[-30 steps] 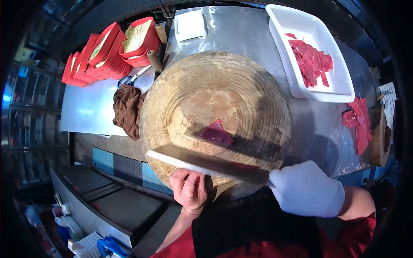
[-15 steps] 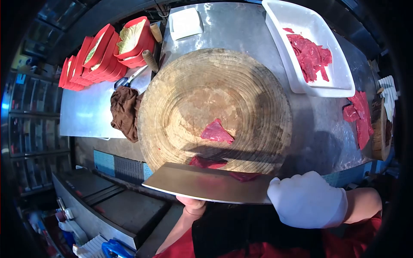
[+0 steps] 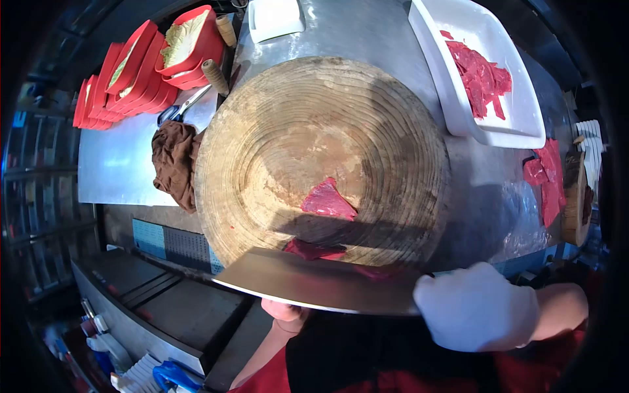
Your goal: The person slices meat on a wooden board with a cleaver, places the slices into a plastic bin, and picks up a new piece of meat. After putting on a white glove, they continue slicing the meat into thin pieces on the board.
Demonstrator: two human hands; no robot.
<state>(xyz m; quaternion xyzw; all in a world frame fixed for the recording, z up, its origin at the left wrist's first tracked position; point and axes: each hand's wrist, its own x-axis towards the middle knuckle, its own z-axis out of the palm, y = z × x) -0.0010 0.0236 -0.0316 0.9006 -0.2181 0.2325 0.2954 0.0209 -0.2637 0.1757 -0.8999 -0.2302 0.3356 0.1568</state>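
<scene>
My right hand (image 3: 477, 306), in a white glove, is closed around the handle of a broad cleaver (image 3: 314, 283). The blade is held tilted with its flat side facing up, across the near edge of a round wooden chopping block (image 3: 262, 118). My left hand (image 3: 287, 310) is below the blade; its fingers are hidden by the steel. One piece of red raw meat (image 3: 329, 199) lies on the block near its middle. Another dark red meat piece (image 3: 313, 249) lies at the near edge, partly covered by the cleaver. A reddish reflection shows on the blade.
A white tub (image 3: 458, 121) of sliced meat stands at upper right, with more meat (image 3: 552, 183) on the steel table beside it. To the left are stacked red containers (image 3: 134, 62), scissors (image 3: 187, 105) and a brown cloth (image 3: 173, 160). A small white tray (image 3: 275, 19) sits at the back.
The view has shifted slightly, so the block and containers appear a little higher and further left. Both hands and the cleaver keep nearly the same position; the meat pieces stay where they were.
</scene>
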